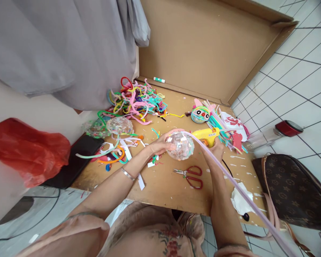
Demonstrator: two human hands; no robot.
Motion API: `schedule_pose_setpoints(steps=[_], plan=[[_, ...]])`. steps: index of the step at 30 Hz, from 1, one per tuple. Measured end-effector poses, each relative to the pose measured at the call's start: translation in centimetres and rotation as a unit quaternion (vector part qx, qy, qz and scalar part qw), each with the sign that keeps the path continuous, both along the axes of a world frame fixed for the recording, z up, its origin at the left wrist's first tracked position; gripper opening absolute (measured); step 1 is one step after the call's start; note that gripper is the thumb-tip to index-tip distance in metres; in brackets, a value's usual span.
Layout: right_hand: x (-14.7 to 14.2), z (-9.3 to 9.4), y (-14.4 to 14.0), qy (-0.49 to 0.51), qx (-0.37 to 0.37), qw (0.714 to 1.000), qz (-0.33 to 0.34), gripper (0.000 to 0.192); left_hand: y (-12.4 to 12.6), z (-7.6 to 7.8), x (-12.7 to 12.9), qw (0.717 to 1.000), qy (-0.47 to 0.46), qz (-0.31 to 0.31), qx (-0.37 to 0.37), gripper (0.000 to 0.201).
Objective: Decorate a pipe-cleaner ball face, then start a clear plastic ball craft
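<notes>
My left hand (160, 144) grips a clear ball (181, 145) filled with glittery bits, held just above the cardboard work surface (163, 185). A long pale lilac pipe cleaner (230, 178) runs from the top of the ball down towards me. My right hand (216, 150) is wrapped around the handle of a yellow glue gun (207, 135), whose body points left at the ball. Red-handled scissors (191, 175) lie just below the ball.
A heap of coloured pipe cleaners (136, 100) lies at the back, with two more clear balls (119, 125) at left. A finished yarn-covered ball with a face (200, 114) sits at right. A brown handbag (291, 189), a red-lidded jar (278, 132) and a red plastic bag (26, 150) flank the board.
</notes>
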State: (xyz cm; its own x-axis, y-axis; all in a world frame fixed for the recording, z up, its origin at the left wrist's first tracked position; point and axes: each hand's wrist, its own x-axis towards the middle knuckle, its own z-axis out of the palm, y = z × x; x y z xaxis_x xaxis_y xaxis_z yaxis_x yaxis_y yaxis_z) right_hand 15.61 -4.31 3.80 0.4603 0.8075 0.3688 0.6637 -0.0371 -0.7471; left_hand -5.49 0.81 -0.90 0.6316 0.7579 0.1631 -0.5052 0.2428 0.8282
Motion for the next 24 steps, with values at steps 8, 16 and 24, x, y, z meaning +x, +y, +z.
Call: schedule_pose_setpoints(steps=[8, 16, 24], plan=[[0.6, -0.15, 0.26, -0.003, 0.001, 1.0, 0.023, 0.021, 0.09, -0.11, 0.1, 1.0, -0.005, -0.001, 0.007, 0.083], [-0.09, 0.15, -0.14, 0.022, 0.011, 1.0, 0.02, 0.018, 0.0, -0.15, 0.04, 1.0, -0.003, 0.006, 0.001, 0.084], [0.4, 0.07, 0.14, 0.004, 0.012, 1.0, 0.026, 0.021, 0.16, -0.1, 0.19, 1.0, -0.014, 0.003, 0.003, 0.081]])
